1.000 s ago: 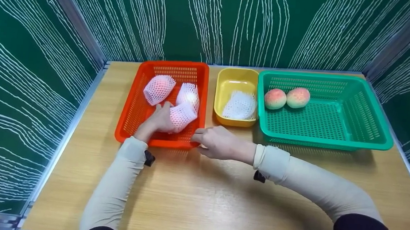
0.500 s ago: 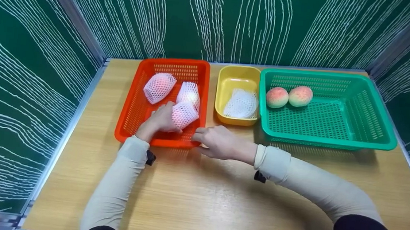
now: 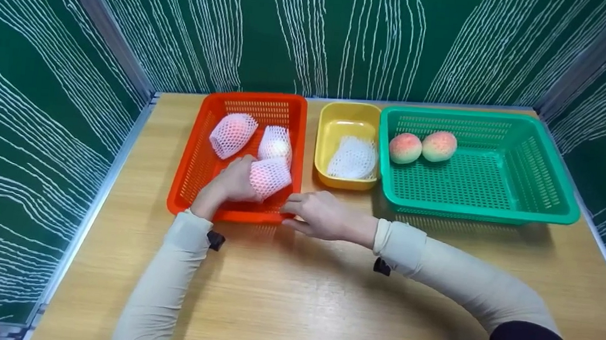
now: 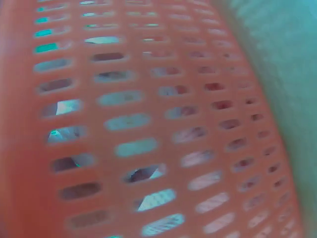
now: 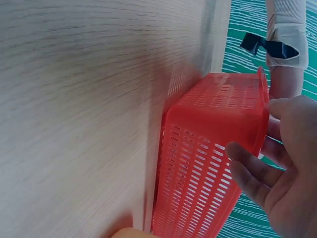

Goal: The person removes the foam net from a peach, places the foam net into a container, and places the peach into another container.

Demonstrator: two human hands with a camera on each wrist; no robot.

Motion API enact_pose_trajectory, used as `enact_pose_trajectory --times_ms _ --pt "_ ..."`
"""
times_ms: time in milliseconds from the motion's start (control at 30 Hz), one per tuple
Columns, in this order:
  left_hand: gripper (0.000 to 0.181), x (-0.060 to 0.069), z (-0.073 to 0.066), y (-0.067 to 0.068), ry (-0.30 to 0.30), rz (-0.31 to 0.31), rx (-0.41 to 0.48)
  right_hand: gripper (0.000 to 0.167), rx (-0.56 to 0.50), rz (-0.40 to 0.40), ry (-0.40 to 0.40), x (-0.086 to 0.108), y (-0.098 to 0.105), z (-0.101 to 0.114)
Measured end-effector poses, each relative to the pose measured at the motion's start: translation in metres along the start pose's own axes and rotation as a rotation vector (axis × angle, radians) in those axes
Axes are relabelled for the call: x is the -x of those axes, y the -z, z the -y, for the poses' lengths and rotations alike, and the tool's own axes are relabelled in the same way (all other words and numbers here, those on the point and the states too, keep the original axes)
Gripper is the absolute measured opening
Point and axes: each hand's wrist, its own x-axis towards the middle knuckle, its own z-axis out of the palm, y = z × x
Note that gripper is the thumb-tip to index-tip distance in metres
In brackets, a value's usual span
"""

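Observation:
Inside the red basket (image 3: pixel 185 182), my left hand (image 3: pixel 233 179) grips a peach in a white foam net (image 3: pixel 271 178) near the front right. Its fingertips are mostly hidden. Two more netted peaches lie behind: a pink one (image 3: pixel 232 135) at the left, a paler one (image 3: pixel 276 143) at the right. My right hand (image 3: pixel 324 215) holds the basket's front right corner by the rim, with fingers against the outer wall in the right wrist view. The left wrist view is filled by the basket's slotted wall (image 4: pixel 163 114); no left fingers show clearly there.
A yellow tub (image 3: pixel 334 116) with crumpled white foam nets (image 3: pixel 355 158) stands right of the red basket. Touching it is a green basket (image 3: pixel 473 210) with two bare peaches, one (image 3: pixel 405 148) beside the other (image 3: pixel 439 146). Green walls enclose the wooden table (image 3: pixel 293 299).
Both hands stay at the red basket. The left hand and its netted peach shift only slightly; the head view drifts a little. Nothing is let go.

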Motion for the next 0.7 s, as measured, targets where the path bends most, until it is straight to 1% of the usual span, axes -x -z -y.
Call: enact_pose_trajectory --times_ms 100,267,433,567,700 --pt "0.081 0.005 -0.005 0.004 -0.013 -0.024 0.005 0.023 -0.001 -0.026 0.019 0.002 -0.002 0.0" --pt "0.088 0.016 -0.014 0.011 -0.002 -0.051 0.018 0.024 -0.006 -0.065 0.044 0.003 -0.006 -0.002" --pt "0.094 0.028 -0.026 0.016 -0.032 -0.032 0.015 0.022 -0.013 -0.108 0.063 0.007 -0.01 -0.002" --pt "0.092 0.036 -0.037 0.021 -0.047 -0.017 -0.013 0.022 -0.009 -0.149 0.073 0.011 -0.012 -0.001" --pt "0.093 0.041 -0.048 0.026 -0.061 -0.02 -0.053 0.024 0.004 -0.228 0.113 0.017 -0.008 0.002"
